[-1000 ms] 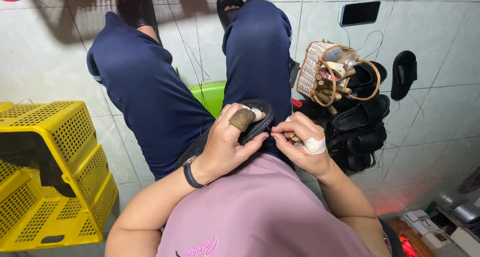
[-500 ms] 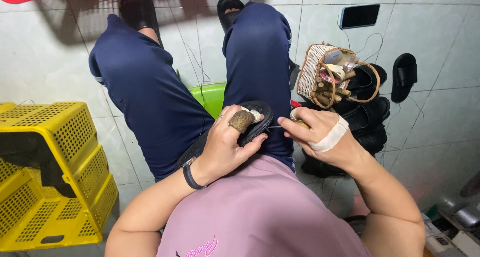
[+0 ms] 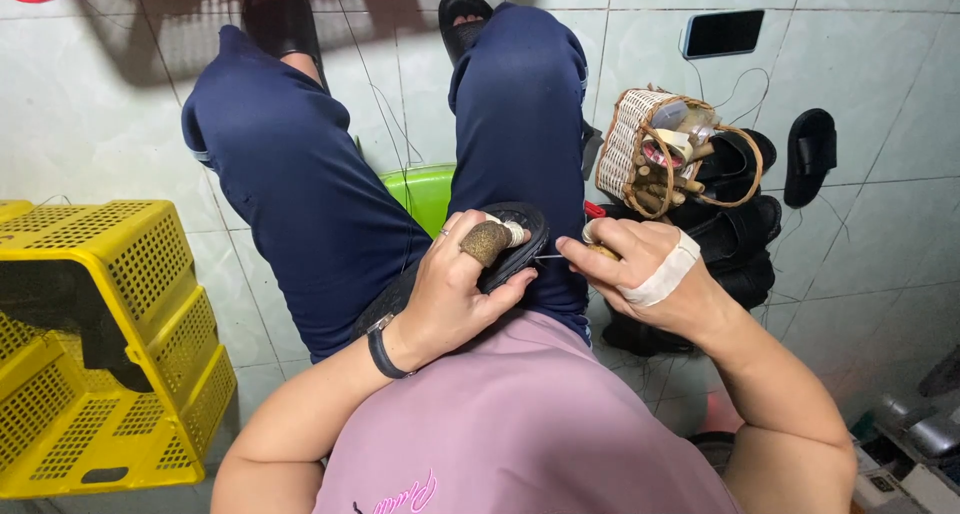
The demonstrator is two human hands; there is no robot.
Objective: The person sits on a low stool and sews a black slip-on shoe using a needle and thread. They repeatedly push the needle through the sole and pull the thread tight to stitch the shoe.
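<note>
Since the frame half a second back, the right hand (image 3: pixel 640 269) is sitting a little lower and closer to the shoe, its taped back turned more toward the camera; a second back it was tucked tighter against the knee. The left hand (image 3: pixel 455 289) is staying where it was.

In the head view, the only one, the left hand is gripping a black shoe (image 3: pixel 520 239) just left of the middle of the frame, fingers curled under it and the thumb, capped with a brown thimble (image 3: pixel 487 242), pressing on top. The shoe is resting on the navy trouser leg (image 3: pixel 515 124), its long axis running from lower left up to the right, with the rounded end pointing toward the right hand. The right hand is pinching a thin needle (image 3: pixel 552 258) between thumb and forefinger; the needle is lying nearly level, its tip touching the shoe's right edge. So the right hand is working straight leftward into the shoe, and both hands are almost meeting there.

At upper right a woven basket (image 3: pixel 640 149) of tools is standing beside black sandals (image 3: pixel 740 224). A yellow crate (image 3: pixel 110 344) is filling the lower left, and a green basin (image 3: pixel 425 189) is showing between the knees on the tiled floor (image 3: pixel 80 124).
</note>
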